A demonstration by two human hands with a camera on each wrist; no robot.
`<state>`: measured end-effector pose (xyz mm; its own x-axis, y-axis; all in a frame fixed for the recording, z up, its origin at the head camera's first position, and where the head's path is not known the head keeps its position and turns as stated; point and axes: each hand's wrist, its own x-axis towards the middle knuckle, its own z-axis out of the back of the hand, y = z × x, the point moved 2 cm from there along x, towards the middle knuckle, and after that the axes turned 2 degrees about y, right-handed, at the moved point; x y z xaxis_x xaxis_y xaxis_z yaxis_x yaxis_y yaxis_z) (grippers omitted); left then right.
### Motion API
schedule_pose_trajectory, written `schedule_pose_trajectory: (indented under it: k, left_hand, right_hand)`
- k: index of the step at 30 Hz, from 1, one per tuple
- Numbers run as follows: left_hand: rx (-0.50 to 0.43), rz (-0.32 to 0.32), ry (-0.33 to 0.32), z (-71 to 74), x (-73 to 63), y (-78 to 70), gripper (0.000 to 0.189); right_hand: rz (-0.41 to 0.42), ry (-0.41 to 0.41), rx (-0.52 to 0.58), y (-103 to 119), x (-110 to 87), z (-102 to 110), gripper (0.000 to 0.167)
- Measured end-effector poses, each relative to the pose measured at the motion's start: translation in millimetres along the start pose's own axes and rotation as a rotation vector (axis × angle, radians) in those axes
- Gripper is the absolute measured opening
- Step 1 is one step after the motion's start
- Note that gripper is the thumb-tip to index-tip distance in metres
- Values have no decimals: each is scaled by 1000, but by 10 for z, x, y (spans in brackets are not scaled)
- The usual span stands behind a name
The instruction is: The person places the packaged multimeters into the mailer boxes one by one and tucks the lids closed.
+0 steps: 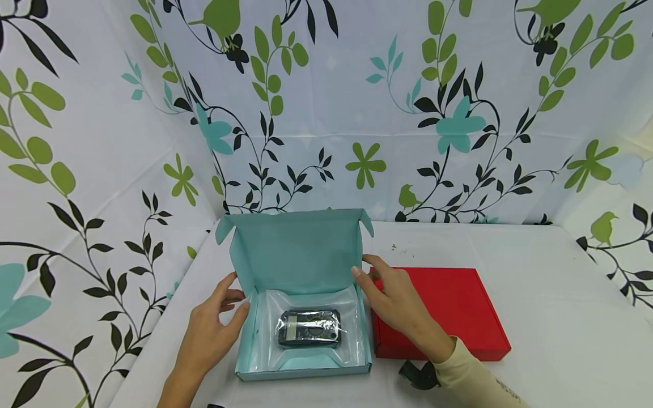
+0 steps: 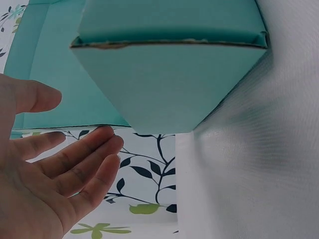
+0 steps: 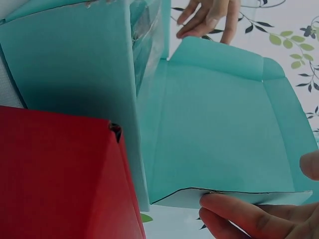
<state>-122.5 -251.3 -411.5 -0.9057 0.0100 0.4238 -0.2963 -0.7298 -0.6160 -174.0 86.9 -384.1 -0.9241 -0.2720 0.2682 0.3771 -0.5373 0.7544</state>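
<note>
A teal cardboard box (image 1: 303, 372) stands with its lid (image 1: 301, 255) raised. Inside lies a black device (image 1: 310, 328) with a pale display, like a small multimeter, under clear plastic film (image 1: 352, 340). My left hand (image 1: 211, 328) is at the lid's left edge, fingers fairly straight behind it and thumb apart in front. Over at the lid's right side, my right hand (image 1: 398, 297) has its fingertips touching the outside of the side flap (image 3: 184, 196). The right thumb (image 3: 310, 165) stands off from the lid.
A closed red box (image 1: 449, 306) sits close to the teal box's right side, partly under my right forearm. A black curved object (image 1: 419, 375) lies by the right sleeve. Patterned cloth (image 1: 316, 124) hangs behind the white-covered table (image 1: 556, 328).
</note>
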Motion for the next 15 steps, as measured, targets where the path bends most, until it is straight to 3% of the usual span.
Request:
schedule_pose_trajectory:
  k: [8, 15]
  left_hand:
    - [3, -19, 2, -1, -8, 18, 53]
    - [-7, -25, -1, 1, -9, 19, 51]
  right_hand:
    - [-15, 4, -5, 1, -9, 2, 53]
    - [18, -3, 16, -9, -18, 5, 50]
